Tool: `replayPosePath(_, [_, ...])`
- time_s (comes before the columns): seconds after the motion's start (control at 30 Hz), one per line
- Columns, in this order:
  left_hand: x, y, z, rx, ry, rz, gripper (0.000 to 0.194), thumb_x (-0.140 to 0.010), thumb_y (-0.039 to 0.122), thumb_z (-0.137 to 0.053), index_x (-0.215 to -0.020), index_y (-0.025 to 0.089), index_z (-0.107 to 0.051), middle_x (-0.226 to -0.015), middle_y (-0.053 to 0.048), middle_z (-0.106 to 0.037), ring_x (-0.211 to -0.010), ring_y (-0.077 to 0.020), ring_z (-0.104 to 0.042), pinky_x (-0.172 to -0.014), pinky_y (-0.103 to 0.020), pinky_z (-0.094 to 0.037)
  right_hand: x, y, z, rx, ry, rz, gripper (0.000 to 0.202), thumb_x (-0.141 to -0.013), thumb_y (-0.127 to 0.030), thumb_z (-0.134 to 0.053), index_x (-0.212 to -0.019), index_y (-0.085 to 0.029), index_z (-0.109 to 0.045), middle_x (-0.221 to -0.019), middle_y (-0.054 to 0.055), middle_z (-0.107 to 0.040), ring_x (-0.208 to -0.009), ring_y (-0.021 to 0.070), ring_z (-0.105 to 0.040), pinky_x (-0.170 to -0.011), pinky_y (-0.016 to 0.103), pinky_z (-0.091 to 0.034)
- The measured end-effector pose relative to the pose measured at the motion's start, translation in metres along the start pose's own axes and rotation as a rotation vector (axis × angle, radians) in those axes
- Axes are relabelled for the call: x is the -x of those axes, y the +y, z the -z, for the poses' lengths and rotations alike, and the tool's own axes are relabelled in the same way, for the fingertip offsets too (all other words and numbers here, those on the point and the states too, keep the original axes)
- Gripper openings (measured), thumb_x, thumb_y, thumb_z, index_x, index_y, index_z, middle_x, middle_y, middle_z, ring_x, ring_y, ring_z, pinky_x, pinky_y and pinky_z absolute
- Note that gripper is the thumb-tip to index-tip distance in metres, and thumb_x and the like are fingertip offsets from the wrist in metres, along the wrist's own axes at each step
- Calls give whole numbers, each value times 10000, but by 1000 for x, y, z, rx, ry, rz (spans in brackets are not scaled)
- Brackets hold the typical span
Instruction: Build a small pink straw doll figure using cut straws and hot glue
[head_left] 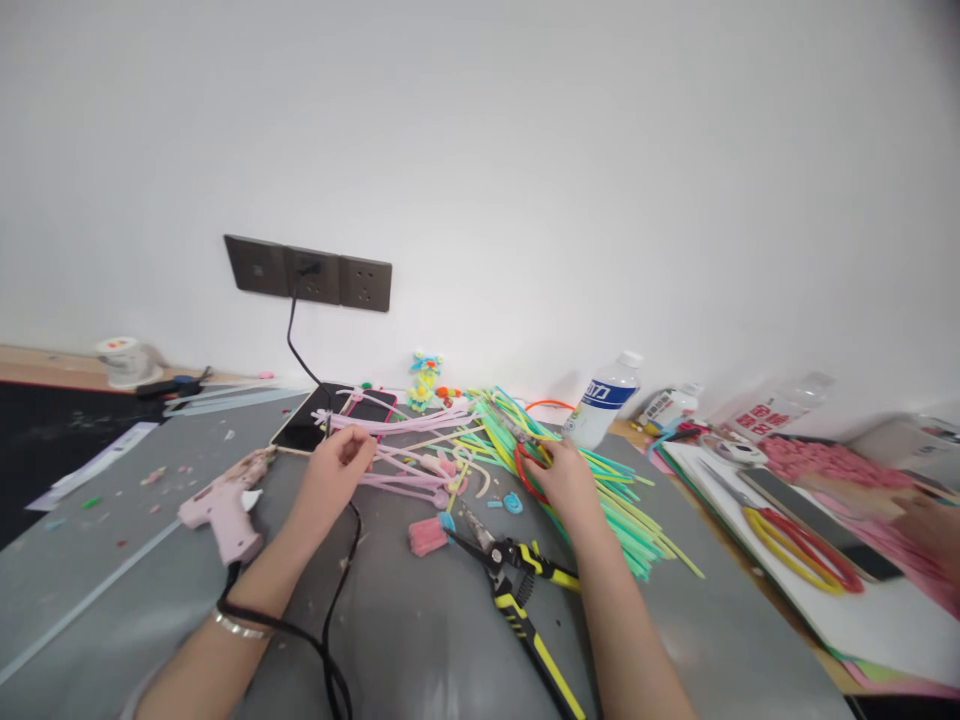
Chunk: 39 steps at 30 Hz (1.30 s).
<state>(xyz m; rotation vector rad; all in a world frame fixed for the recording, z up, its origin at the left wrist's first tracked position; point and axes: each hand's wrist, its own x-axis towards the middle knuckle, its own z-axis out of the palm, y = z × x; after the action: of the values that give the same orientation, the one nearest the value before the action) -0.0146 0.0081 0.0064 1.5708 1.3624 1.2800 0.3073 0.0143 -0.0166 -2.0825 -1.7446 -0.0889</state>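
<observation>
My right hand point(564, 480) has its fingers around the red handle of a pair of scissors point(529, 472). Their blades point away to the upper left, over a spread pile of green and yellow pipe cleaners point(630, 530). Beside the pink pipe cleaners point(409, 425), my left hand point(339, 472) is closed, thumb against the curled fingers; whatever it pinches is too small or hidden to name. Between the hands lie a pink and blue fuzzy piece point(429, 534) and a small blue coil point(512, 502). Black and yellow pliers point(517, 580) rest with jaws apart near my right forearm.
A pink glue gun point(225, 510) lies left, its black cord point(346, 570) crossing by my left forearm. A tablet point(311, 420), a yellow-blue figure point(425, 382) and a bottle point(606, 400) are toward the wall. Another person's hand point(926, 525) is at right, near yellow-red scissors point(799, 550).
</observation>
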Motion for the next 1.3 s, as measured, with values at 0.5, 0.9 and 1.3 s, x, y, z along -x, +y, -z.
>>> replayPosePath(0.5, [1,-6,-3,-329,-153,-292,127,-861,298,-508,-899,202,-583,-860,-38,-652,-818,-205,-614,-768,-316,-464,6,-19,16,125,-63,-49,267,-878,-341,-609,-872,-103,-730,-893,170,-700,-876,289,-659,-756,336,-442])
replayPosePath(0.9, [23,10,-12,-451,-749,-294,374,-644,294,-788,-945,219,-578,-999,-19,-635,-900,-226,-585,-738,-286,-411,129,-36,40,-178,-250,250,724,-689,-298,-741,-1367,-211,-503,-1256,141,-602,-1150,364,-561,-926,482,-488])
replayPosePath(1.3, [23,7,-13,-397,-764,-320,175,-714,170,-567,-882,204,-606,-852,-2,-615,-763,-181,-570,-691,-257,-388,154,-21,15,-283,-43,273,699,-707,-143,-581,-1383,-228,-424,-1188,100,-590,-1101,291,-583,-944,431,-499])
